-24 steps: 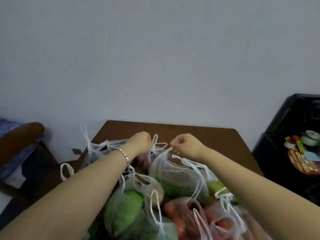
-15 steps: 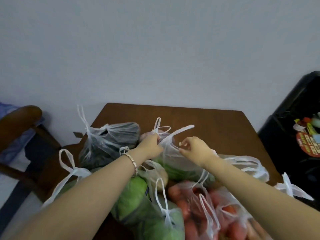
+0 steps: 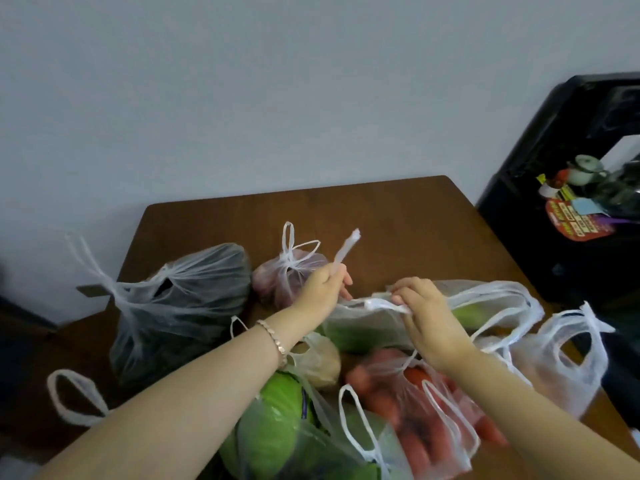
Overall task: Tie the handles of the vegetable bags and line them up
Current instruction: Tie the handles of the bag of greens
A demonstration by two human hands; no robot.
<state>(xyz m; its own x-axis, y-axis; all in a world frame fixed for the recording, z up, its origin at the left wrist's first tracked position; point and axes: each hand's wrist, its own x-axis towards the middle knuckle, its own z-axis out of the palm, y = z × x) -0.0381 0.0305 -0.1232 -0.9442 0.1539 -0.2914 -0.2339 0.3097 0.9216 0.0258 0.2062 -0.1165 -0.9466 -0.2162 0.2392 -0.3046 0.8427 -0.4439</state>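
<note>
Bag (image 3: 360, 329) w/ green veg: L hand (image 3: 323, 285) grips one handle (image 3: 344, 249), R hand (image 3: 426, 313) pinches other.

2 hands: left hand (image 3: 323, 289), right hand (image 3: 426, 313). 1 table (image 3: 381, 220). 1 bracelet (image 3: 277, 341). Approx 8 veg bags (image 3: 180, 306), overlapping; min 2 tied, left of left hand.

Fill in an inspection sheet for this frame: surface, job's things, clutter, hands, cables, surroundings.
Surface: brown wooden table, bags crowding its near half.
Job's things: dark bag and small reddish bag knotted; green-vegetable bag not yet knotted; carrot bag nearest.
Clutter: nothing seen.
Hands: left hand grips the upright handle; right hand pinches the other handle.
Cables: nothing seen.
Surroundings: pale wall; black shelf at right, teapot on it.
</note>
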